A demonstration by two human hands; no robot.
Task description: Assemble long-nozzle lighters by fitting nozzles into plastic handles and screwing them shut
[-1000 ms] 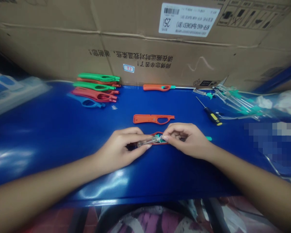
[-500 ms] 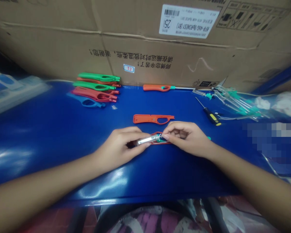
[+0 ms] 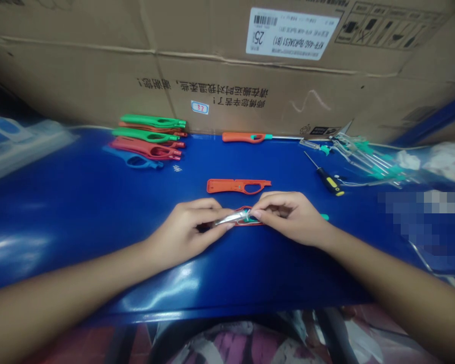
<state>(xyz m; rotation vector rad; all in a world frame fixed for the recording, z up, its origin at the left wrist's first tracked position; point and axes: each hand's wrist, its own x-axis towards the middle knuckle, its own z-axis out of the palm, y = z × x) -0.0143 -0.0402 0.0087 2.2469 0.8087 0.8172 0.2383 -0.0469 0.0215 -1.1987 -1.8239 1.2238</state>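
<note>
My left hand [image 3: 189,230] and my right hand [image 3: 290,217] meet at the middle of the blue table [image 3: 79,212]. Both pinch a clear lighter insert [image 3: 231,218] that lies over an orange lighter shell half [image 3: 246,222], mostly hidden under the fingers. A green tip [image 3: 325,217] pokes out past my right hand. Another orange shell half [image 3: 238,186] lies flat just beyond the hands.
A stack of green, red and blue shell halves [image 3: 147,140] sits back left. An assembled orange lighter [image 3: 250,137] lies by the cardboard box [image 3: 227,60]. A yellow-handled screwdriver [image 3: 328,179] and a pile of clear inserts [image 3: 367,156] lie at the right.
The clear insert has tilted a little between my fingers; both hands stay in nearly the same place.
</note>
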